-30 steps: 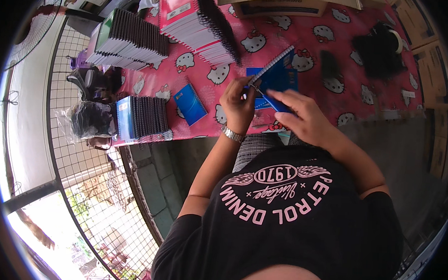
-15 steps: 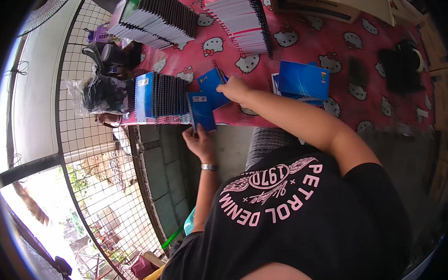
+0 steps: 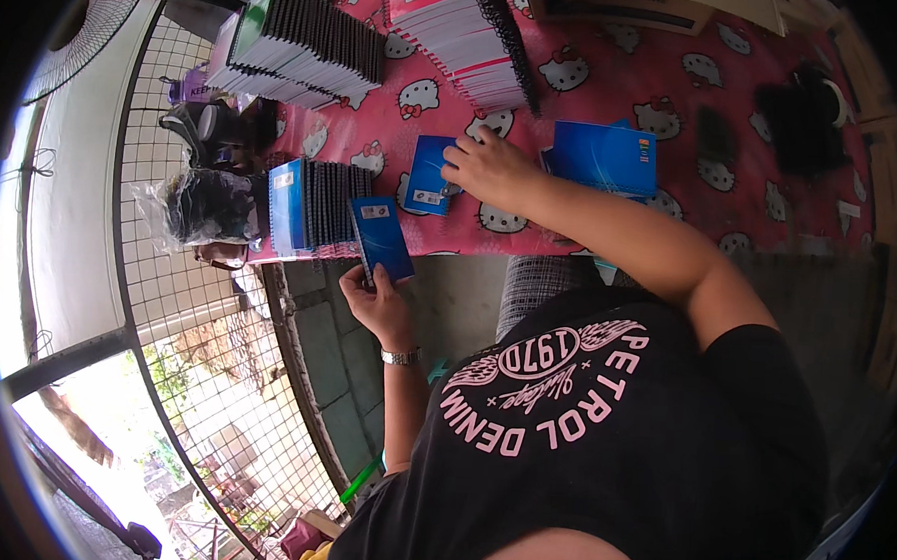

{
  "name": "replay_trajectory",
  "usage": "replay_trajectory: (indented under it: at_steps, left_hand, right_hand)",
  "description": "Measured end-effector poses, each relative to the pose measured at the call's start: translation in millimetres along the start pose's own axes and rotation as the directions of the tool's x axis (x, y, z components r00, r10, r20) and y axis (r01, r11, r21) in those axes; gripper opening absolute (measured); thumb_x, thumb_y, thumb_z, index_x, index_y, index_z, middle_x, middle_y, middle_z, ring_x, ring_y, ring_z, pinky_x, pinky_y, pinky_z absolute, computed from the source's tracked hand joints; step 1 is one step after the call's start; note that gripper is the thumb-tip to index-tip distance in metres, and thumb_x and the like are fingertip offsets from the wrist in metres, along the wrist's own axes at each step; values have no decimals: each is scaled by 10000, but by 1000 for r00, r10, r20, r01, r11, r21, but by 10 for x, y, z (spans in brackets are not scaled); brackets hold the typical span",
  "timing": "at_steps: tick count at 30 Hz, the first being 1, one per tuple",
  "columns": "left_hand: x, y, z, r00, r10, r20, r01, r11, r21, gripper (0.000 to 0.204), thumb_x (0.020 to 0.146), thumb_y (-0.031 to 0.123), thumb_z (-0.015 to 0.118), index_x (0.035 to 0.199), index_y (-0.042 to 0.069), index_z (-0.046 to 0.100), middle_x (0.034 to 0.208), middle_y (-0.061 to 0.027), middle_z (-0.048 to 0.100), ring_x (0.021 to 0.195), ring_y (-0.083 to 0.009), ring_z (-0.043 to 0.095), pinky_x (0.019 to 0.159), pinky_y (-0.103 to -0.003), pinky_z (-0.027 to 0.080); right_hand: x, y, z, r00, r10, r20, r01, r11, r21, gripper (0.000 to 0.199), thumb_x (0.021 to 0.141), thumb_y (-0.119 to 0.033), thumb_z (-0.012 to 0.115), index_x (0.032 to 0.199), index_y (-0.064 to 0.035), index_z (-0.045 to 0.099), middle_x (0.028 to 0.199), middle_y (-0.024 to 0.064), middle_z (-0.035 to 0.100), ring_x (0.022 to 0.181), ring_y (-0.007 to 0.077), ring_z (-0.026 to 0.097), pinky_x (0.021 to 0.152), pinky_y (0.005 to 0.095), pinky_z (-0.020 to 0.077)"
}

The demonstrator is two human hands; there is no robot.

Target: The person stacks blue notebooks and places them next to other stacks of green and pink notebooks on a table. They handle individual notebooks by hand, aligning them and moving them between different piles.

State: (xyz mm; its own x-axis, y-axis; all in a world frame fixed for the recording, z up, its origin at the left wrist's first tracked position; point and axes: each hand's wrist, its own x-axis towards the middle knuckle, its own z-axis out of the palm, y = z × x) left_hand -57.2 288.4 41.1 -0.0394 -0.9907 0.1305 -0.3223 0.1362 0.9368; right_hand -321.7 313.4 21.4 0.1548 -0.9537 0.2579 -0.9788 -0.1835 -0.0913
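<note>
A person in a black T-shirt (image 3: 690, 481) with pale pink lettering works before me at a table covered in shiny pink cloth (image 3: 561, 225) patterned with white cartoon cat faces. The bare right hand (image 3: 491, 172) bends its fingers over the right edge of a small blue rectangular notebook (image 3: 429, 164) on the cloth; whether they pinch it or just rest there, I cannot tell. Take that notebook as the centre of a clock, twelve at the table's far side.

At seven o'clock, by the near edge, the bare left hand (image 3: 373, 299), a silver watch (image 3: 401, 357) at its wrist, pinches the lower end of a second blue notebook with a pale label (image 3: 383, 245), thumb on top. Between eight and nine stands a row of blue spiral-bound notebooks (image 3: 334, 205). At three lies a loose blue notebook pile (image 3: 604, 159). Tall spiral-bound stacks rise farther off: green-covered (image 3: 308, 49) between ten and eleven, red-covered (image 3: 454, 40) at twelve.
</note>
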Motion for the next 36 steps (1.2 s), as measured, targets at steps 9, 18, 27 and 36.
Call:
replay_trajectory:
  at_steps: [9, 18, 27, 36]
  left_hand:
    - [790, -166, 762, 952, -234, 197, 239, 971, 2, 313, 897, 105, 650, 1158, -36, 550, 992, -121, 627, 826, -209, 634, 680, -331, 547]
    - [595, -663, 1135, 966, 101, 237, -245, 642, 726, 558, 825, 420, 710, 1238, 76, 561, 1246, -178, 574, 1200, -392, 488, 1010, -490, 376]
    - [309, -189, 1188, 980, 144, 140, -195, 520, 832, 568, 801, 429, 734, 1243, 121, 553, 1301, -151, 497, 1262, -369, 385, 1003, -575, 338]
    - [-612, 1202, 2132, 32, 587, 809, -949, 272, -160, 355, 744, 134, 731, 1087, 118, 640, 1109, -81, 621, 985, -283, 602, 810, -396, 512]
  right_hand:
    - [-1187, 415, -1209, 908, 380, -178, -285, 870, 402, 549, 745, -47, 670, 1278, -103, 551, 1195, 101, 619, 1112, 308, 597, 927, 414, 484]
    - [-3003, 1163, -726, 674, 737, 46, -738, 673, 43, 570, 838, -244, 691, 1354, -115, 484, 1231, 189, 559, 1143, 381, 544, 970, 459, 442]
    - [-2944, 1936, -567, 519, 728, -447, -762, 632, 144, 349, 909, -334, 648, 1154, -86, 626, 1047, 150, 640, 1033, 365, 606, 884, 440, 494]
    - [-2621, 2289, -535, 626, 779, -34, -750, 614, 245, 332, 872, -365, 688, 1011, -63, 701, 1016, 180, 676, 944, 365, 642, 831, 452, 514]
